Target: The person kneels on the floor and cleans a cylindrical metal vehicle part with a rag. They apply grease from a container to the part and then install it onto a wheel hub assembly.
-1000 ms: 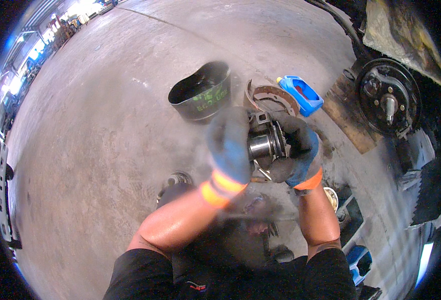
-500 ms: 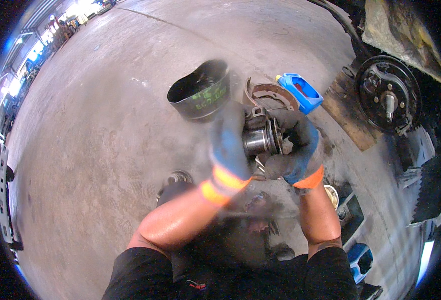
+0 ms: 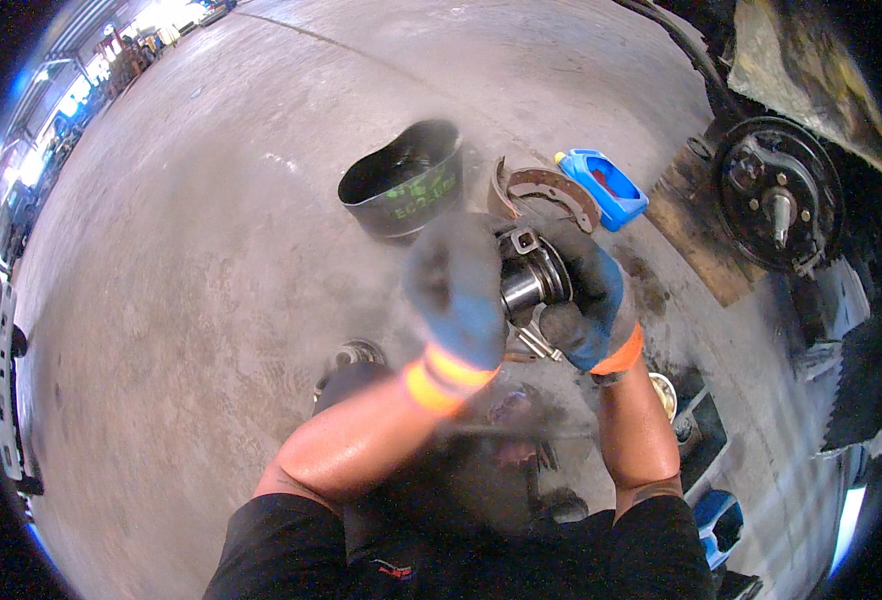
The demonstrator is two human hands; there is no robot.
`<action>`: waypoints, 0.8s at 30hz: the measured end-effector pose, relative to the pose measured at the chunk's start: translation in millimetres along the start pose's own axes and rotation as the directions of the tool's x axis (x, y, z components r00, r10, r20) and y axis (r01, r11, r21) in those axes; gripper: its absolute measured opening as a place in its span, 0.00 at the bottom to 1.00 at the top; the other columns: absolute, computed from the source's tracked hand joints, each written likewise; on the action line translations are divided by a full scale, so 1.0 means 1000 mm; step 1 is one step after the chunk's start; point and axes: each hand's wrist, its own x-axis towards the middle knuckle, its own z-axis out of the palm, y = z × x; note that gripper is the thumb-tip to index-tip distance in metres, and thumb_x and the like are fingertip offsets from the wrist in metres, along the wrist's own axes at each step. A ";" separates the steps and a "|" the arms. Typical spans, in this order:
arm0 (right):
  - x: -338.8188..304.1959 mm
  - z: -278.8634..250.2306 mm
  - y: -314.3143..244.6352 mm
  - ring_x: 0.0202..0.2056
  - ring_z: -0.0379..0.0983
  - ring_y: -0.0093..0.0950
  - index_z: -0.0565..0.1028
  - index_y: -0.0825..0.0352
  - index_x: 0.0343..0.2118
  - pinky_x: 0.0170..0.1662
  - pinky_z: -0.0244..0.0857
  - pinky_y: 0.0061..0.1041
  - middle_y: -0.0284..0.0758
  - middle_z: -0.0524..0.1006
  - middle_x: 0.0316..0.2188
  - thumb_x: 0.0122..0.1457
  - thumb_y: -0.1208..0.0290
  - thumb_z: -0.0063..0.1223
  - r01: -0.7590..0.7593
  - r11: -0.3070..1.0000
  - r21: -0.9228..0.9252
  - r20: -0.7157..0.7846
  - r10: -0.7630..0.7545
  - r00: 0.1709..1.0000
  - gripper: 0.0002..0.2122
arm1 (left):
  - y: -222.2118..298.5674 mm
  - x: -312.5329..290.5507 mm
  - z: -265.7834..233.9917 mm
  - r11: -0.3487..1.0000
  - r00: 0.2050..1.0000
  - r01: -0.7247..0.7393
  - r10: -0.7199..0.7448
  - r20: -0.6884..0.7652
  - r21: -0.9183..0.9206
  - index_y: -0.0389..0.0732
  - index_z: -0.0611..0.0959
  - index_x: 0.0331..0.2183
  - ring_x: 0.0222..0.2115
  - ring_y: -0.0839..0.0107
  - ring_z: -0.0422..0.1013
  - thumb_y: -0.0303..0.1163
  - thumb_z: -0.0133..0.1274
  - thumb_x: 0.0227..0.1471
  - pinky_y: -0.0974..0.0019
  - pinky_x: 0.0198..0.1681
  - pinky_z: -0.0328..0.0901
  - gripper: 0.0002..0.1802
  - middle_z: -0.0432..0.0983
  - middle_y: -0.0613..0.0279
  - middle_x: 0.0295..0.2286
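Both my hands wear dark gloves with blue backs and orange cuffs. In front of me they hold a shiny metal cylinder with a dark flange (image 3: 529, 284) and a squarish lug with a hole. My left hand (image 3: 456, 292) is closed around its left end, its fingers partly blurred. My right hand (image 3: 593, 300) grips the flanged right side, with the thumb below. Just under the part lie bright metal rods (image 3: 537, 344), partly hidden. Beyond my hands, curved brake shoes (image 3: 553, 190) rest on the floor.
A black rubber tub (image 3: 406, 195) stands left of the brake shoes, and a cut-open blue jug (image 3: 606, 190) right of them. Further right is a brake backing plate with a spindle (image 3: 779, 205) beside a wooden plank (image 3: 696, 225). A blue container (image 3: 719, 525) sits low right.
The metal cylinder has tilted, its left end lower and its lug now facing up toward me. My left hand has shifted slightly left, and my right hand's grip has changed a little.
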 end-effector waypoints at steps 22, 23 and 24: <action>0.004 -0.004 0.021 0.55 0.70 0.33 0.64 0.70 0.61 0.58 0.63 0.34 0.41 0.72 0.54 0.47 0.49 0.70 0.153 0.988 -0.017 0.043 -0.152 0.987 0.43 | 0.004 0.003 -0.007 0.993 0.996 -0.067 0.060 0.067 0.099 0.38 0.79 0.30 0.27 0.82 0.67 0.22 0.50 0.58 0.75 0.30 0.64 0.05 0.72 0.72 0.27; 0.006 -0.005 0.020 0.54 0.70 0.33 0.64 0.70 0.60 0.57 0.63 0.33 0.41 0.72 0.54 0.47 0.50 0.70 0.189 0.981 -0.039 0.056 -0.187 0.981 0.42 | 0.003 0.003 -0.006 0.994 0.996 -0.071 0.065 0.065 0.087 0.38 0.79 0.29 0.28 0.82 0.67 0.23 0.50 0.58 0.75 0.30 0.64 0.05 0.72 0.73 0.27; 0.007 -0.005 0.019 0.54 0.70 0.32 0.64 0.70 0.60 0.57 0.63 0.33 0.41 0.73 0.54 0.47 0.50 0.70 0.199 0.979 -0.044 0.062 -0.196 0.979 0.42 | 0.003 0.004 -0.006 0.993 0.995 -0.080 0.074 0.067 0.087 0.38 0.79 0.29 0.28 0.82 0.67 0.23 0.49 0.58 0.75 0.31 0.64 0.05 0.72 0.73 0.27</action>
